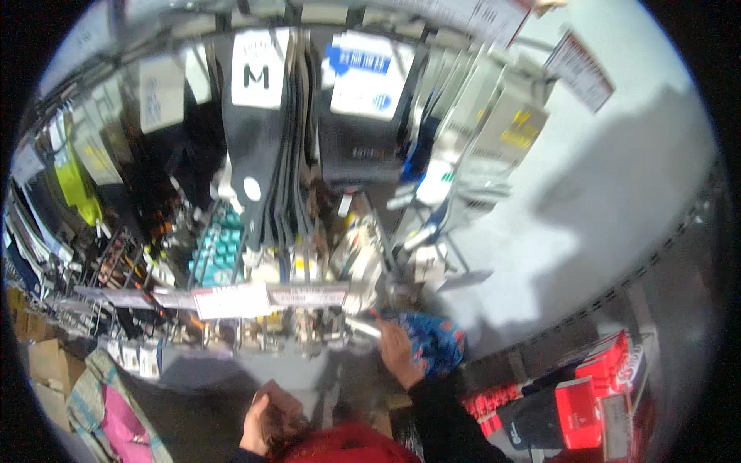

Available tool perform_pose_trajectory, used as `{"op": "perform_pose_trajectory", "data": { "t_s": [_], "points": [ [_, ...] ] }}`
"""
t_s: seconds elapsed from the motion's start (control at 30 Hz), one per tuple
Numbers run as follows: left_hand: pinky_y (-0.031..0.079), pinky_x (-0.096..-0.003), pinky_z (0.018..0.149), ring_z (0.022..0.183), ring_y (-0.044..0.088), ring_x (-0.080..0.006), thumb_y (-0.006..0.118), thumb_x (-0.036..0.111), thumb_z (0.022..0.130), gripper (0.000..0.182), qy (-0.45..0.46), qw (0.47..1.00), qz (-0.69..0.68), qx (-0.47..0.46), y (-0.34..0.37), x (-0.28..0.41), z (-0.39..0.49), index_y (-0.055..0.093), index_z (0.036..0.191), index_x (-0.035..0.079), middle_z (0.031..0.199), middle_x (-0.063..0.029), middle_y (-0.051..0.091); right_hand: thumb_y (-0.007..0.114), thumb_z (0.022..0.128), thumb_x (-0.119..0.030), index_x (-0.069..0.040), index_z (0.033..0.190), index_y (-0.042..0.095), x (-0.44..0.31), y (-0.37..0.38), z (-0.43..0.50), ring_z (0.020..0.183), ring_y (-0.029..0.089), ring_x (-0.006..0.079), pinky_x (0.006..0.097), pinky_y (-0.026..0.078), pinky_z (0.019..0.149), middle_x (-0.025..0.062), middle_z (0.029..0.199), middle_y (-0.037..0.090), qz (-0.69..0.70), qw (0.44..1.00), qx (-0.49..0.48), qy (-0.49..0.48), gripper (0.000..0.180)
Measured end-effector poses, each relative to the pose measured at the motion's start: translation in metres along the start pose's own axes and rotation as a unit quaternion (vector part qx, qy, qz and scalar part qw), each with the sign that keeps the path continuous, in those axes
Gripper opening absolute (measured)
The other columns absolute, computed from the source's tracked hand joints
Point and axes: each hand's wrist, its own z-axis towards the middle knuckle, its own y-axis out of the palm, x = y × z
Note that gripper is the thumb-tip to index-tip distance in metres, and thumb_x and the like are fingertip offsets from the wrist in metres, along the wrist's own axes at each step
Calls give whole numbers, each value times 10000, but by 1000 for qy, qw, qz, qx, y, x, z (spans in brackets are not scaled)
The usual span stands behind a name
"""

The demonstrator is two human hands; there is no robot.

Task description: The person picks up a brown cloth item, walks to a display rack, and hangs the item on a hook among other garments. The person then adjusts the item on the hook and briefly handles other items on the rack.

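My left hand (pixel 256 427) is closed around a brown folded item (pixel 282 405), low in the view, in front of a red garment (pixel 353 444). Farther right, my right hand (pixel 397 354) reaches out to the lower front of a sock display. Its fingers lie beside a blue patterned fabric item (pixel 435 340) and a white strip (pixel 363 327); blur hides whether they grip either one. Above both hands, dark socks with a white card header (pixel 260 69) hang in a row.
Price-tag holders (pixel 231 301) run along the rack front. Grey-carded packs (pixel 512 124) hang at the upper right. Red boxes (pixel 579 412) stand at the lower right. At the lower left are a striped cloth with pink (pixel 124 419) and cardboard boxes (pixel 49 364).
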Motion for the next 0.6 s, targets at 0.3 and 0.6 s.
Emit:
{"op": "perform_pose_trajectory", "data": {
  "t_s": [0.3,0.6],
  "points": [
    [482,-483,843,996,562,-310,513,314,879,461,-16,990,91,-109,17,14,14,397,1241,54,1103,-150,550,419,928,-178,11,1093,497,-72,-130,114,790,515,130,274,435,699,57,937,542,354,800,407,264,263],
    [510,-441,756,908,597,-274,500,342,886,458,-54,976,161,-138,15,-2,22,420,1232,52,1056,-132,572,449,936,-190,50,1123,499,-70,-224,273,838,571,148,267,480,711,91,985,584,479,776,376,163,308]
  ]
}}
